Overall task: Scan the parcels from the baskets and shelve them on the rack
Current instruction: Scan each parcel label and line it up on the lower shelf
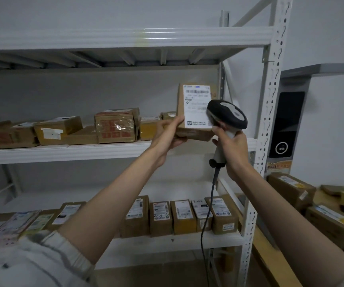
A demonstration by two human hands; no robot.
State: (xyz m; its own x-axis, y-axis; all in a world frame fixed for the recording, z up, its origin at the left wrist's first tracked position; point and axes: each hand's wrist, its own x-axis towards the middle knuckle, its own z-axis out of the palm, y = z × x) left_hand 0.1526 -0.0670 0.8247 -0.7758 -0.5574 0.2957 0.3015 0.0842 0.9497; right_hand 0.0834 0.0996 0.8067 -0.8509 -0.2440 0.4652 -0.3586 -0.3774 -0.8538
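Nearest to me is my pale striped sleeve (32, 259), pushed up on the left forearm at the bottom left corner. Both my bare forearms reach up and forward toward the white metal rack (268, 112).

My right hand (232, 151) is closed around the white handle of the black and white handheld barcode scanner (227, 116). Its dark head points at the parcel, and its black cable (208, 214) hangs down in front of the lower shelf.

My left hand (167, 133) grips the small brown cardboard parcel with a white shipping label (196, 110) from below and from its left side, the thumb on the front edge. I hold the parcel upright, above the front lip of the middle shelf, at its right end, close to the perforated white upright post. The scanner head covers the right edge of the label.

On the middle shelf, to the left of my hand, several brown cardboard boxes (115, 126) lie in a row. Above them the space is open up to the underside of the top shelf.

On the lower shelf a row of small brown labelled boxes (179, 216) stands near the front edge, with flat colourful packets (12, 226) at the left.

Right of the rack, more brown boxes (291, 189) are piled under a black wall panel (287, 125).
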